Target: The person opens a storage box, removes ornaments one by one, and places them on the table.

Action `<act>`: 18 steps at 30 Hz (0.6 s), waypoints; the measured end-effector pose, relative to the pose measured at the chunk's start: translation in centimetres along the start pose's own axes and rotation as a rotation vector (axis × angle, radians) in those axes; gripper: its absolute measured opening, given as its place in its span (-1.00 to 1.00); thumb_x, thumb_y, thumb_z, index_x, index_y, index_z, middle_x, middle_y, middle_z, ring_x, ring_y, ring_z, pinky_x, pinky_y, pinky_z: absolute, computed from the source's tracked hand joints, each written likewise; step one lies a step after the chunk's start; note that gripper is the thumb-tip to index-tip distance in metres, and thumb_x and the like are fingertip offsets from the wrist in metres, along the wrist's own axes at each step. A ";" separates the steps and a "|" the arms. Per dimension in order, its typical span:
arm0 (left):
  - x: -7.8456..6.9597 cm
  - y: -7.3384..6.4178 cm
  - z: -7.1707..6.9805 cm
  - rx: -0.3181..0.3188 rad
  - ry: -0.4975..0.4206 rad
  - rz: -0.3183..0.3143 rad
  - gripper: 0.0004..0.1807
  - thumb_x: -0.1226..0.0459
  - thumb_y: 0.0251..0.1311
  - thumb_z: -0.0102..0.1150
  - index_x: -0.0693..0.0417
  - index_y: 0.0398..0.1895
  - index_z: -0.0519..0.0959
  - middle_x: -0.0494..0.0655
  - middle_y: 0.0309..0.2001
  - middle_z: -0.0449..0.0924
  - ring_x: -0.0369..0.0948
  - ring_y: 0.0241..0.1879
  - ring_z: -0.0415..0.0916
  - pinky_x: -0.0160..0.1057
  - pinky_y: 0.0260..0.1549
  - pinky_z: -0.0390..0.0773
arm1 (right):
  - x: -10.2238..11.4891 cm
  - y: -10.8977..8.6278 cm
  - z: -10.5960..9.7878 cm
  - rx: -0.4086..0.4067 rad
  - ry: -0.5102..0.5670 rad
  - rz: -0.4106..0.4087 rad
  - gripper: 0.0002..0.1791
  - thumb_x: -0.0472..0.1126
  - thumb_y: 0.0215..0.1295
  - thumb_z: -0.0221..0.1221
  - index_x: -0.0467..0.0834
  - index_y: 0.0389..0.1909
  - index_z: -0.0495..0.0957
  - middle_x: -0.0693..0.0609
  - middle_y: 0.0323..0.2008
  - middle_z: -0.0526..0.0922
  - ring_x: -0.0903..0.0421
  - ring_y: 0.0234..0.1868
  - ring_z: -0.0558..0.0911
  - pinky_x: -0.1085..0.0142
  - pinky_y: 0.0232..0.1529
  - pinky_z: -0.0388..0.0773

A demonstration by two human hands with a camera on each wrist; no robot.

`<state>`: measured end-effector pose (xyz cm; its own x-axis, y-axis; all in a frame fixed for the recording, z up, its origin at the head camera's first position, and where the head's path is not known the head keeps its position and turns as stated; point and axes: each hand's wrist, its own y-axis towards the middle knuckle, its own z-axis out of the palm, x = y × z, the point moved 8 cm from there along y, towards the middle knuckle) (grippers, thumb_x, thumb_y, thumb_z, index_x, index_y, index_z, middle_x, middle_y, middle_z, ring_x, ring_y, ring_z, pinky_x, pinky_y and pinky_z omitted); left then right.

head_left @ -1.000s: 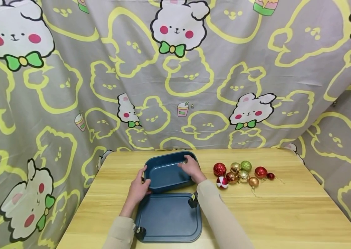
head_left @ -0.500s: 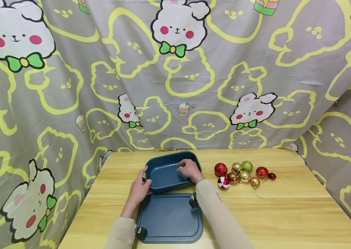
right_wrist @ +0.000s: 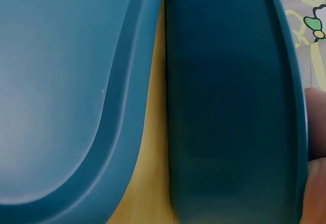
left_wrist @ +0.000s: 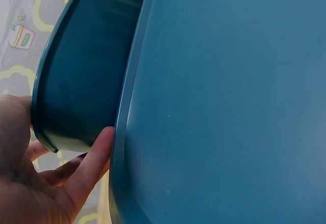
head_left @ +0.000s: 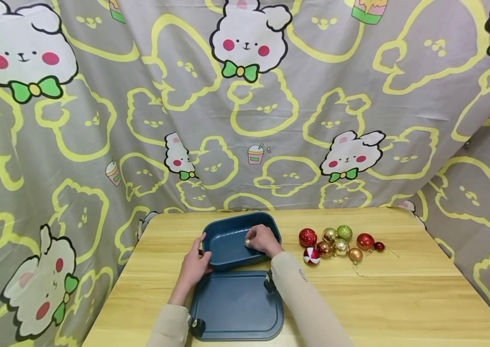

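A dark blue rectangular box (head_left: 227, 246) stands at the back of the table, slightly angled, its top uncovered. My left hand (head_left: 195, 262) grips its left end, with fingers spread around the corner in the left wrist view. Inside the box, my right hand (head_left: 263, 239) pinches a small gold bauble (head_left: 248, 242) low over the floor. That bauble is mostly covered by the fingers. In the right wrist view the box wall (right_wrist: 229, 107) hides most of this hand. Just in front of the box lies a flat blue lid (head_left: 238, 306), beneath both forearms.
Right of the box sits a group of Christmas baubles: a glittery red one (head_left: 307, 237), a green one (head_left: 344, 233), a red-and-white one (head_left: 311, 256), gold ones and others. Two red ones lie farther right. A patterned curtain (head_left: 245, 188) hangs behind the wooden table (head_left: 384, 299).
My right hand has moved from the box's back right part toward the front and lower inside, with the gold bauble at its fingertips. My left hand keeps its hold on the box.
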<state>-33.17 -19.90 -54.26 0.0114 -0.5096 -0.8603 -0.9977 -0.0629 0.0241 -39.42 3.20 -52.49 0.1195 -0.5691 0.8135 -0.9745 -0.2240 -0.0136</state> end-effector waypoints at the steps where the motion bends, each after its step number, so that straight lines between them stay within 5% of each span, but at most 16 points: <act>1: 0.0 0.0 0.0 0.001 0.001 0.000 -0.32 0.29 0.48 0.04 -0.12 0.62 0.18 0.23 -0.09 0.53 -0.15 -0.44 0.63 -0.16 -0.37 0.78 | 0.0 0.0 0.0 0.002 -0.004 0.001 -0.83 -0.41 0.18 0.41 -0.25 -0.19 0.74 -0.05 -0.25 0.73 0.05 -0.21 0.63 0.11 -0.06 0.68; 18: 0.1 0.1 0.1 -0.013 0.000 -0.005 -0.33 0.28 0.47 0.07 -0.13 0.62 0.20 0.23 -0.10 0.54 -0.14 -0.43 0.65 -0.17 -0.39 0.78 | 0.1 0.1 0.2 0.020 -0.044 0.004 -0.87 -0.36 0.22 0.42 -0.22 -0.21 0.73 -0.04 -0.25 0.73 0.07 -0.21 0.62 0.10 0.00 0.67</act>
<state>-33.24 -19.86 -54.37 0.0160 -0.5092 -0.8605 -0.9967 -0.0766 0.0268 -39.45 3.00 -52.56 0.1240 -0.6041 0.7872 -0.9710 -0.2374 -0.0292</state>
